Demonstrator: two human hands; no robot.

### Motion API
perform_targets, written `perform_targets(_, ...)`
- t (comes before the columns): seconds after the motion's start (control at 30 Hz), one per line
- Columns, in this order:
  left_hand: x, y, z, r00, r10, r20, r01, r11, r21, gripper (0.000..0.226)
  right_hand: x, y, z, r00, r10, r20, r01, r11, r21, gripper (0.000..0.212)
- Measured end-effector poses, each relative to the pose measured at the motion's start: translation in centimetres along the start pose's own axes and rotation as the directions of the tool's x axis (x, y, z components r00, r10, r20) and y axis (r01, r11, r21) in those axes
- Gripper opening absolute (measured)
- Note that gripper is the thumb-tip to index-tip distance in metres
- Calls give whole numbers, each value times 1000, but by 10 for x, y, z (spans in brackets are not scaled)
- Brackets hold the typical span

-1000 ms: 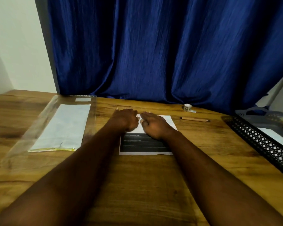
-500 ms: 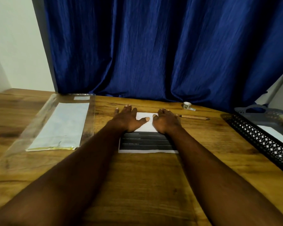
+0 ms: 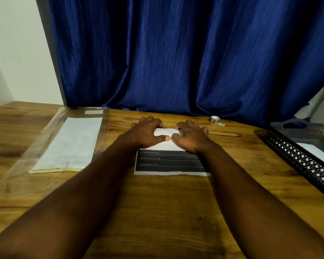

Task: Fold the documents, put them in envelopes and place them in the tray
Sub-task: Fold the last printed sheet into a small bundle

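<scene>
A document [image 3: 168, 161], white with a dark printed block on its near half, lies flat on the wooden table in front of me. My left hand [image 3: 146, 131] and my right hand [image 3: 191, 137] sit side by side on its far white part. The fingers of both curl over the far edge, and the thumbs lie on top, almost touching in the middle. A stack of pale envelopes [image 3: 69, 144] in a clear plastic sleeve lies to the left. The black mesh tray [image 3: 297, 159] stands at the right edge, with a white envelope [image 3: 318, 152] inside it.
A pencil [image 3: 223, 134] and a small roll of tape [image 3: 215, 120] lie just beyond my right hand. A blue curtain [image 3: 176, 62] hangs along the table's far edge. Bare wood shows between me and the document.
Half a second ago both hands lay spread with flat fingers on the paper. They have since drawn together, and the fingers have curled at the far edge.
</scene>
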State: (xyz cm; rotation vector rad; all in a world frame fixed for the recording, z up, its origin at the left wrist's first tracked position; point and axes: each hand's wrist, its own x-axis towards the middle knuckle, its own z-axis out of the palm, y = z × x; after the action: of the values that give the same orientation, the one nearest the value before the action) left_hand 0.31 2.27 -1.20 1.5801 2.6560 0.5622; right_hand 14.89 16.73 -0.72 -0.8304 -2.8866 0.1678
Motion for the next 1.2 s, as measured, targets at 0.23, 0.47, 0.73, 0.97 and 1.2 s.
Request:
perform_targets(0.23, 1, -5, -2, 1000, 23, 6, -23, 1000, 9, 63, -4, -5, 4, 999, -48, 1, 48, 995, 90, 50)
perform_targets(0.47, -1, -3, -8, 981, 143, -133, -149, 988, -36, 46, -7, -1, 1, 983, -107, -148, 130, 979, 155, 83)
perform_targets(0.73, -8, 5, -22, 947, 137, -290, -134, 991, 30, 53, 3, 4, 0, 847, -235, -477, 235, 970, -61, 53)
perform_targets(0.97, -8, 13, -22, 944, 114, -311, -97, 993, 69, 8, -1, 5, -1, 838, -226, -496, 220, 973, -71, 16)
perform_targets(1.2, -10, 3, -10, 991, -4, -134, -9, 995, -98, 12, -2, -1, 4, 957, -47, -286, 69, 995, 69, 12)
